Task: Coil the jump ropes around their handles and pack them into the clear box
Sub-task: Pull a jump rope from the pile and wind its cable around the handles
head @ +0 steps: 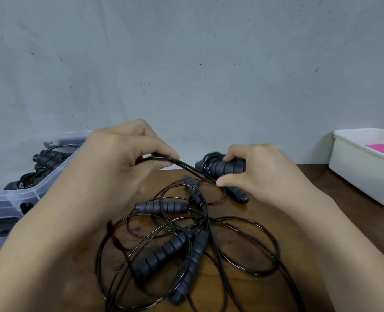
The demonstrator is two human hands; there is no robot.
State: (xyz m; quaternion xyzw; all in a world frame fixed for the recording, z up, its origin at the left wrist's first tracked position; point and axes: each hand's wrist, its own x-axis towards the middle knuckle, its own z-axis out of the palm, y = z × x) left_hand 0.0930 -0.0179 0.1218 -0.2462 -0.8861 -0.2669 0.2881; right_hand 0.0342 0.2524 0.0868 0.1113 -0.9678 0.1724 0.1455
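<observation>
My right grip [261,174] was curled round a pair of handles [226,168] partly wound with cord [187,168], held above the counter [249,212]. My left grip [123,158] pinched that cord just beside them. Loose jump ropes [164,251] lay beneath, and the clear box [29,190] sat off to the left.

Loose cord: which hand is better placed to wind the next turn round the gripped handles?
Left, probably. The left hand pinches the loose cord leading to the bundle, while the right hand grips the handles and seems needed to steady them.
</observation>
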